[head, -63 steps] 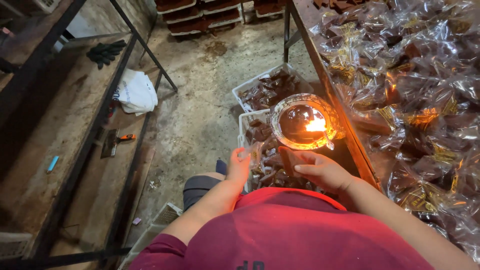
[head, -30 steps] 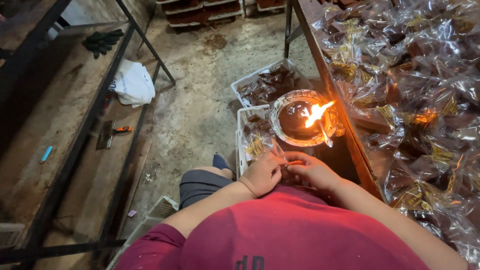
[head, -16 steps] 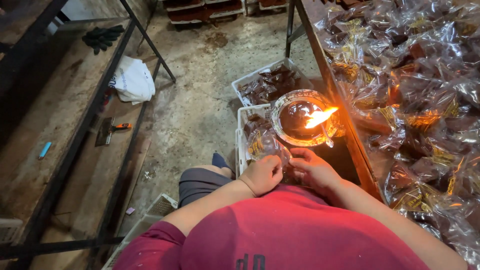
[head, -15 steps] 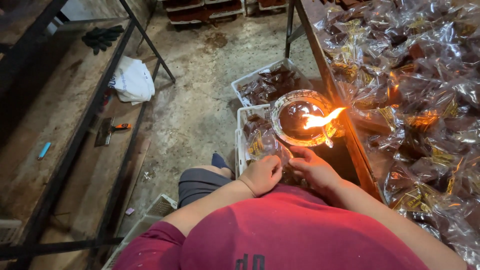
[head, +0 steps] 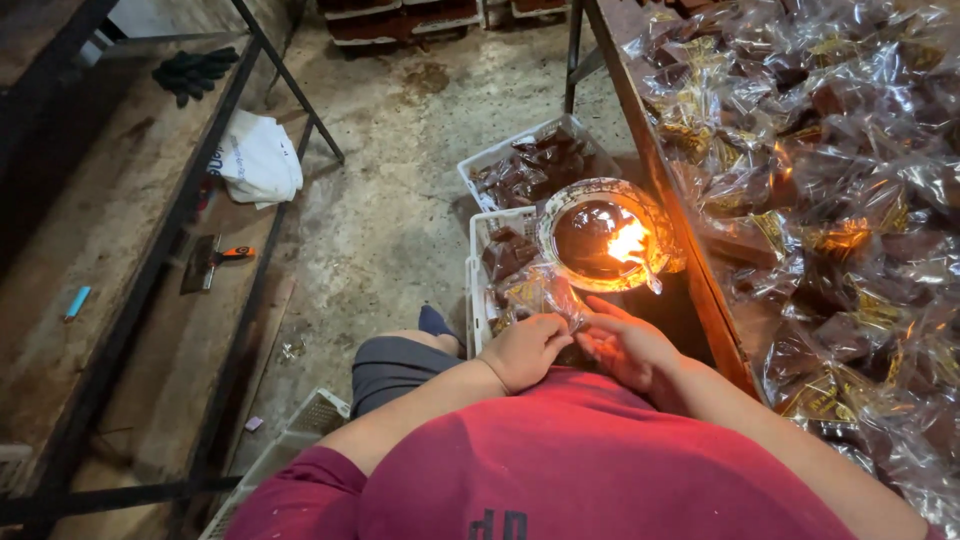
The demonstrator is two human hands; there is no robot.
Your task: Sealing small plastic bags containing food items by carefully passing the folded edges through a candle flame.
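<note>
Clear plastic of a small packet sits pinched between my left hand and right hand, fingers closed on it, just at 7 o'clock of the flame bowl; I judge sealing underway, next needing its edge near the flame.

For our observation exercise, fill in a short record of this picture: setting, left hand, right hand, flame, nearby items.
setting: concrete floor between a shelf and a table
left hand: left hand pinching a clear packet
right hand: right hand touching the same packet
flame: burning in a round bowl, just beyond the hands
nearby items: white crates of dark wrapped pieces; heap of wrapped packets on the table; white cloth
</note>
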